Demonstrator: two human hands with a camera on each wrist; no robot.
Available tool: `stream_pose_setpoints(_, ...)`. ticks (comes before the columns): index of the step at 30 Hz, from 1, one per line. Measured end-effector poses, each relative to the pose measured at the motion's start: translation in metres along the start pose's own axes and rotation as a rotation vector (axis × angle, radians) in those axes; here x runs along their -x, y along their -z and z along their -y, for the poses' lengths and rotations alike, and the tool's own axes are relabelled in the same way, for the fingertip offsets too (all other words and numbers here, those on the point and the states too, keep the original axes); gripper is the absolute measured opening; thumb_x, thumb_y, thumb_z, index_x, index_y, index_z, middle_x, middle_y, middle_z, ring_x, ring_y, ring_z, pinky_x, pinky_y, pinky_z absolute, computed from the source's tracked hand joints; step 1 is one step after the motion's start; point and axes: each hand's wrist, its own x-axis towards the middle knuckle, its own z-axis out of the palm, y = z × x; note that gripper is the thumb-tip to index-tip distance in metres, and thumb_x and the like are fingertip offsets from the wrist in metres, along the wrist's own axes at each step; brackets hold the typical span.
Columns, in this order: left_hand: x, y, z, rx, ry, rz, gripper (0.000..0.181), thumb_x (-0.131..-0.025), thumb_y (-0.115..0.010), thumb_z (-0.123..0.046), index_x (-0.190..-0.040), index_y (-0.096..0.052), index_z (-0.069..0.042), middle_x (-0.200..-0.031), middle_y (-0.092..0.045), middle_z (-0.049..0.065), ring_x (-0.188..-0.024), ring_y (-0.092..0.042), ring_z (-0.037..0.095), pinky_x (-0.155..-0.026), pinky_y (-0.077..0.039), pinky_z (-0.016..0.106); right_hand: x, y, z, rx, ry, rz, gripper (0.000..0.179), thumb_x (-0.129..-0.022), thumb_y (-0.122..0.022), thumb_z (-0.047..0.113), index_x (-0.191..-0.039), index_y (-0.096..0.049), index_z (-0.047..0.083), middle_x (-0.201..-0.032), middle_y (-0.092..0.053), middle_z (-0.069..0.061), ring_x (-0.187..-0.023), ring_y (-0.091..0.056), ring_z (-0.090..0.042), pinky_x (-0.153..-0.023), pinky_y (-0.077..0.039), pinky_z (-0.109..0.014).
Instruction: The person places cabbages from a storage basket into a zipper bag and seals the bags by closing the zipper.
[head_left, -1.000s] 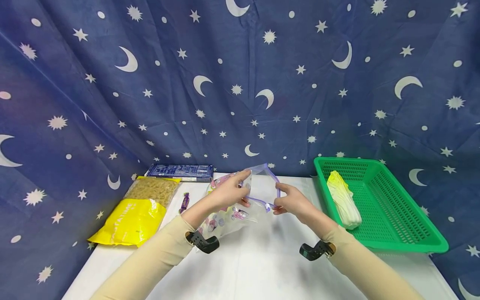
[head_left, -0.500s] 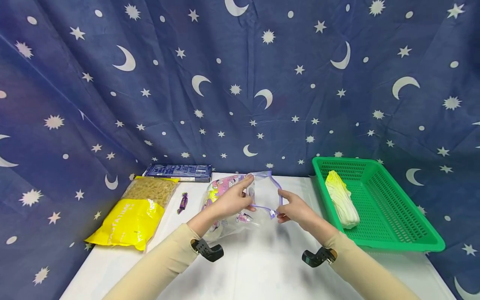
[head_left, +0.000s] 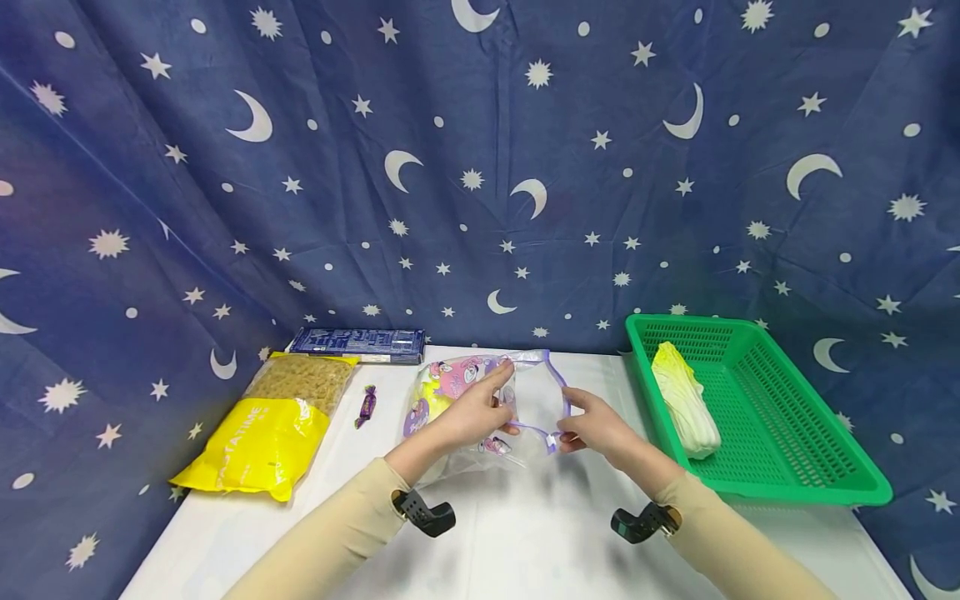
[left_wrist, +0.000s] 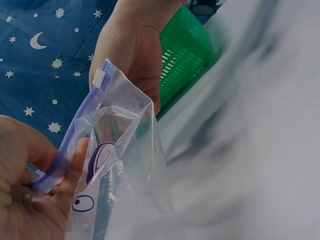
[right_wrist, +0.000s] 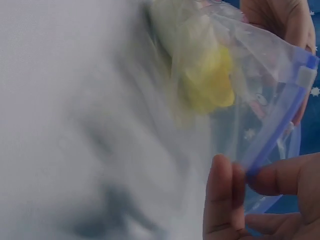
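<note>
A clear zip bag [head_left: 459, 377] with a pink cartoon print and a purple zip edge is held between both hands, its mouth spread apart toward the right. My left hand [head_left: 472, 415] pinches the zip edge on the bag's left side; in the left wrist view a finger shows through the plastic. My right hand [head_left: 598, 427] pinches the opposite edge near the white slider [right_wrist: 306, 76]. Inside the bag lies a pale thing with a yellow end [right_wrist: 212, 82], which looks like a small napa cabbage. Most of it is hidden by the print and my left hand.
At the right, a green plastic basket [head_left: 772, 417] holds a napa cabbage [head_left: 684, 402]. A yellow pasta bag [head_left: 273, 442], a purple-wrapped candy [head_left: 366, 407] and a flat blue box [head_left: 358, 343] lie on the left of the white table [head_left: 525, 542]. A starry curtain [head_left: 480, 167] hangs behind.
Both hands have shifted slightly right and toward me with the zip bag, which sits lower. More of its pink print shows. Both hands keep their grip on the edge.
</note>
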Motion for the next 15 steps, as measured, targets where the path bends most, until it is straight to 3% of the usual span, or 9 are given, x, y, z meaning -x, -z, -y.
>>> stream_pose_setpoints(7, 0.000, -0.003, 0.003, -0.015, -0.002, -0.002, 0.076, -0.091, -0.051, 0.010, -0.161, -0.021, 0.002, -0.170, -0.011, 0.013, -0.074, -0.071, 0.017, -0.072, -0.060, 0.027, 0.013, 0.015, 0.009, 0.015, 0.018, 0.028, 0.067, -0.098, -0.056, 0.004, -0.158, -0.028, -0.004, -0.157, -0.031, -0.032, -0.093, -0.066, -0.037, -0.070, -0.062, -0.038)
stream_pose_setpoints(15, 0.001, -0.005, 0.002, -0.044, 0.007, 0.001, 0.075, -0.093, -0.053, 0.008, -0.161, -0.021, 0.002, -0.170, -0.011, 0.012, -0.075, -0.071, 0.016, -0.072, -0.060, 0.028, 0.028, 0.040, 0.028, 0.023, 0.058, 0.075, 0.073, -0.100, -0.060, 0.014, -0.161, -0.023, 0.000, -0.160, -0.027, -0.029, -0.096, -0.067, -0.030, -0.076, -0.062, -0.039)
